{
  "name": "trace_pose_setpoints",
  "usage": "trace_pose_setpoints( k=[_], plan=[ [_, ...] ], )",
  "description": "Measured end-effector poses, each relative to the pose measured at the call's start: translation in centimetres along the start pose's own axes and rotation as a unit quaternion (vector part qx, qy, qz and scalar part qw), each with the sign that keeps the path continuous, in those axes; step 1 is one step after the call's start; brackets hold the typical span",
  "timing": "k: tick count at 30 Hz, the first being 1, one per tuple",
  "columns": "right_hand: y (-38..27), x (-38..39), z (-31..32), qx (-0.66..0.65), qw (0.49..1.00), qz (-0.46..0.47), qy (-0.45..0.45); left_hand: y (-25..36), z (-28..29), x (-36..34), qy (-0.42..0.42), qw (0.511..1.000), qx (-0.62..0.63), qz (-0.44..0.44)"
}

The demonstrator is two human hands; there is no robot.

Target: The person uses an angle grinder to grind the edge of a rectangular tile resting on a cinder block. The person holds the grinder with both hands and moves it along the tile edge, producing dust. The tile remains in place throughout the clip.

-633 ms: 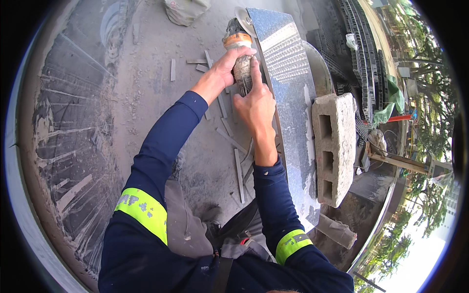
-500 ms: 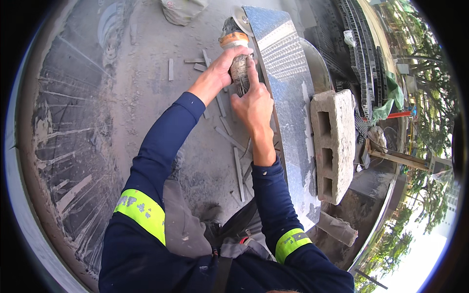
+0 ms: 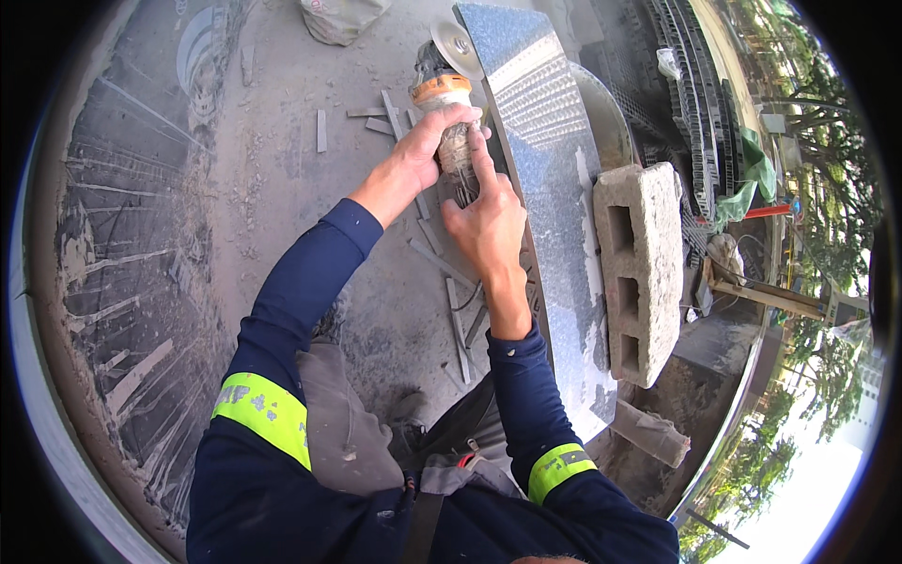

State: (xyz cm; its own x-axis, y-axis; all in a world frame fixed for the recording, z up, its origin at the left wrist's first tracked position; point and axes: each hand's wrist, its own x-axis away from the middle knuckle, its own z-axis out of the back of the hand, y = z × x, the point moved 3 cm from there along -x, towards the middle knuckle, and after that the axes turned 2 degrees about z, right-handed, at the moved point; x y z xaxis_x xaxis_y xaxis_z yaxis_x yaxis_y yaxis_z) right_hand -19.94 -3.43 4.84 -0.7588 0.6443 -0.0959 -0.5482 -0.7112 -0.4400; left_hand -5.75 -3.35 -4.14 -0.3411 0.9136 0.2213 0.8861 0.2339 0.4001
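An angle grinder with an orange band and a dusty wrapped body is held between both hands. Its round disc sits at the left edge of a long, glossy, speckled slab, near its far end. My left hand wraps around the grinder's front part, thumb across the top. My right hand grips the rear of the body, index finger stretched along it. A pale concrete block with square holes lies on the slab's right side.
Thin offcut strips lie on the dusty floor. A pale bag is at the top. Stacked dark panels, green sheeting and a timber piece stand right, with trees beyond. A dark streaked surface runs down the left.
The grinder and both hands have moved a little down the picture, toward me, along the slab edge. The view has shifted slightly, putting the slab's far corner further left. The grip is unchanged.
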Motion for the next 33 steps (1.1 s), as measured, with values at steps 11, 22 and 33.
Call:
trace_pose_setpoints(
  k=[11, 22, 33],
  plan=[
    [-0.4, -2.3, -0.6, 0.023, 0.999, -0.017, -0.021, 1.7, 0.6, -2.2, 0.001, 0.999, -0.017, 0.031],
    [0.8, 2.3, 0.6, -0.014, 1.000, -0.005, -0.010, -1.5, 0.0, 2.0, -0.009, 0.999, -0.008, 0.030],
    [1.2, 2.7, 0.8, -0.021, 1.000, -0.002, -0.002, -2.4, 0.0, 2.3, -0.013, 0.999, 0.012, 0.037]
  ],
)
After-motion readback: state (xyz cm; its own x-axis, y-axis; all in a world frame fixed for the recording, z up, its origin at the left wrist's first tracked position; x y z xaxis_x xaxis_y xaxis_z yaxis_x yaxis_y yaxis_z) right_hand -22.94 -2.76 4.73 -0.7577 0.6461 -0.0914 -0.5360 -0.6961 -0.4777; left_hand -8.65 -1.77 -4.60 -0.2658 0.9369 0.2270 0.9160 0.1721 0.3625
